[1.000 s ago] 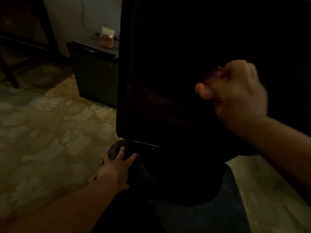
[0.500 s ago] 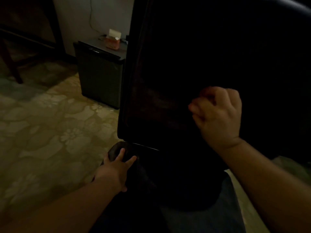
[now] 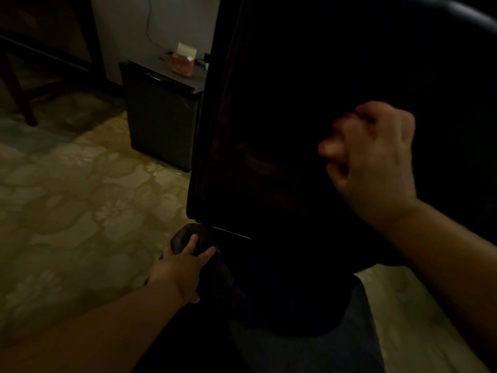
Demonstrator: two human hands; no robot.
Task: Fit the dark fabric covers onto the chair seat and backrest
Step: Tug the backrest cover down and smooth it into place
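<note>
The room is dim. A tall chair backrest (image 3: 282,103) fills the middle of the head view, wrapped in a dark fabric cover (image 3: 242,170) that reaches down to its lower left corner. My right hand (image 3: 373,160) is a closed fist against the cover at mid height, pinching a fold of the fabric. My left hand (image 3: 183,267) lies low on the rounded dark edge of the seat (image 3: 188,235), just under the backrest's corner, fingers spread over the fabric there. The rest of the seat is lost in shadow.
A small dark cabinet (image 3: 161,125) stands behind the chair on the left with an orange tissue box (image 3: 184,61) on top. A patterned carpet (image 3: 67,197) covers the floor. A dark wooden table leg (image 3: 16,84) is at far left. My knee in blue trousers (image 3: 309,354) is below.
My right hand dropped lower on the backrest cover half a second ago, then rose a little and shifted right. My left hand has stayed on the seat edge.
</note>
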